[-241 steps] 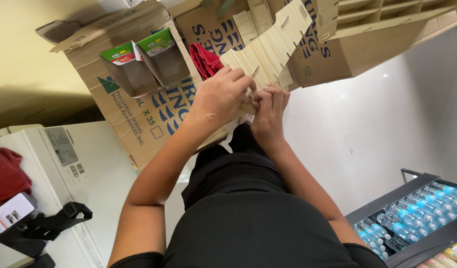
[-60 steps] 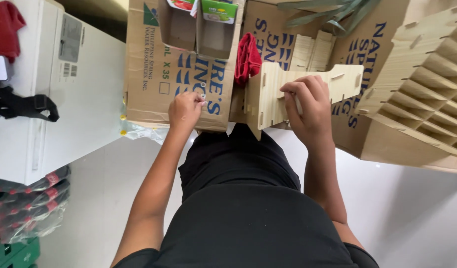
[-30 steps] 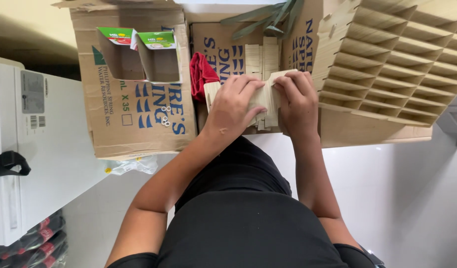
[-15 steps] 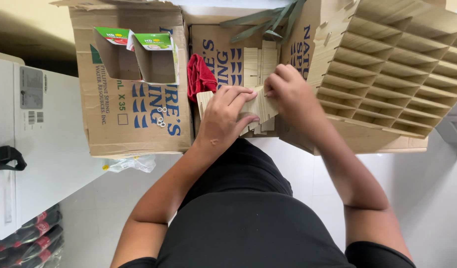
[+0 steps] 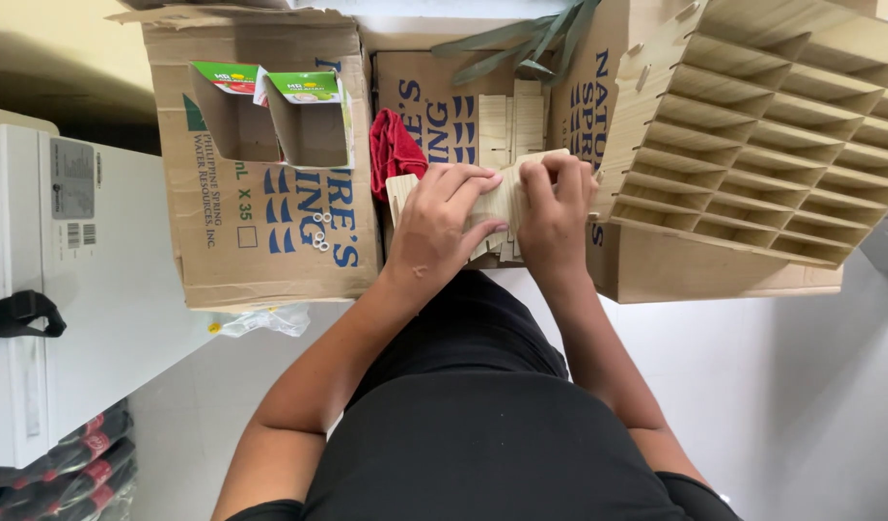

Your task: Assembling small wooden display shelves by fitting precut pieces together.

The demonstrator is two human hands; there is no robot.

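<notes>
Both my hands hold a small assembly of thin light wooden slats (image 5: 506, 198) in front of me, over a flattened printed cardboard box (image 5: 270, 232). My left hand (image 5: 439, 227) lies flat over its left part, fingers spread across the slats. My right hand (image 5: 555, 212) pinches the piece's right upper edge with fingers curled. More loose wooden strips (image 5: 516, 121) stand just beyond the hands. A red cloth (image 5: 394, 150) lies immediately left of the piece. My black-clothed lap fills the lower middle.
A large wooden grid of slotted dividers (image 5: 752, 145) rises at the right. Two open small cartons with green tops (image 5: 270, 116) sit on the cardboard, with tiny white rings (image 5: 320, 230) nearby. A white appliance (image 5: 48, 289) stands at left, green leaves (image 5: 521, 43) at the top.
My right hand has come back down onto the slat piece beside my left hand. The piece now sits lower and flatter between both hands. The view has shifted slightly.
</notes>
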